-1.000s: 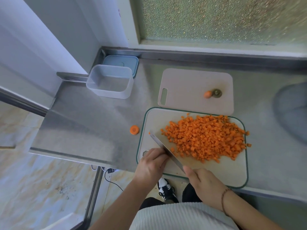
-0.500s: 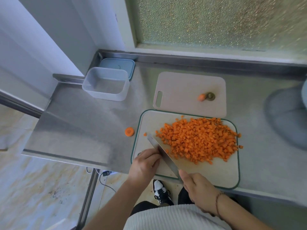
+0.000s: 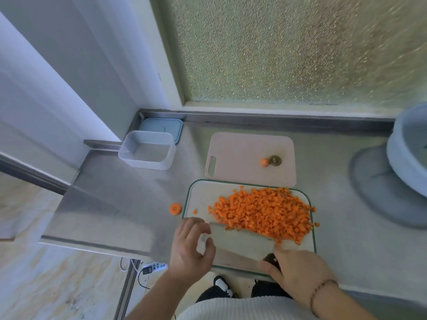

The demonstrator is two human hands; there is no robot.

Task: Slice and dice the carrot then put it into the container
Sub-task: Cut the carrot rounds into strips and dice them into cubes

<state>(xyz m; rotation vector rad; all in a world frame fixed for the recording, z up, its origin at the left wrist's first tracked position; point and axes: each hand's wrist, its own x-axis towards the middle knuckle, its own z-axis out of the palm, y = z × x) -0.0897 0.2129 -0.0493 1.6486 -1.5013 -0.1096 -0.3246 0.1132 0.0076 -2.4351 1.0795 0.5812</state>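
A heap of diced carrot [image 3: 263, 212] covers the green-rimmed cutting board [image 3: 198, 195] at the counter's front. A cleaver [image 3: 240, 244] lies tilted with its flat side up, its edge against the near side of the heap. My right hand [image 3: 293, 273] grips the cleaver's dark handle. My left hand [image 3: 191, 247] hovers at the blade's left end, fingers loosely curled, thumb near the blade. The clear empty container [image 3: 147, 150] stands at the back left, apart from both hands. One round carrot slice [image 3: 175, 208] lies on the counter left of the board.
A blue lid [image 3: 161, 125] lies behind the container. A beige board [image 3: 250, 158] behind the green-rimmed one holds a carrot end [image 3: 264, 162] and stem piece. A pale blue bowl [image 3: 409, 146] stands at the right edge. The steel counter drops off at front and left.
The cleaver has turned from edge-down to flat side up against the heap. My left hand has lifted off the blade's spine and opened beside it. The camera has tilted upward.
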